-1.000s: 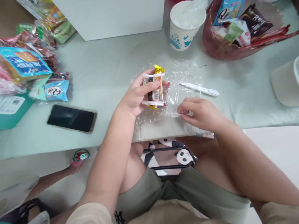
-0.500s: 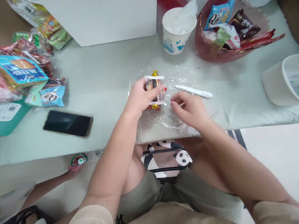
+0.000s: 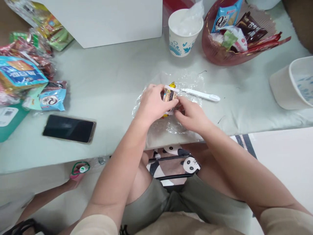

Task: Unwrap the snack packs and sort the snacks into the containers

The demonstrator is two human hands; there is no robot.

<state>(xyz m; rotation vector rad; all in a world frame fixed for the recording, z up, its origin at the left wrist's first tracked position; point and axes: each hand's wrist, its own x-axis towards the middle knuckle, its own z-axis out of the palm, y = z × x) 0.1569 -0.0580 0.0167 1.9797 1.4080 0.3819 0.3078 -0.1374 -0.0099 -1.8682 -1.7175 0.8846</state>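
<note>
My left hand (image 3: 154, 103) is wrapped round a small wrapped snack (image 3: 169, 95), its thumb across the front. From the right, my right hand (image 3: 189, 112) grips the snack's right side between thumb and fingers. Gold wrapping (image 3: 172, 85) shows just beyond the snack, and a little more shows below it. Under both hands lies a clear plastic sheet or bag (image 3: 176, 126), crinkled on the table. A slim white tool (image 3: 201, 94) rests behind my right hand.
A phone (image 3: 69, 128) and a pile of snack packs (image 3: 22, 73) lie left. Behind stand a white box (image 3: 110, 23), a paper cup (image 3: 182, 42) and a pink snack bowl (image 3: 220, 58). A white tub (image 3: 281, 86) is right. Another person's hand (image 3: 77, 174) shows below the table edge.
My right hand has moved left and closed on the snack's right side. My left hand has shifted slightly right and now covers more of the snack. The view has shifted a little.
</note>
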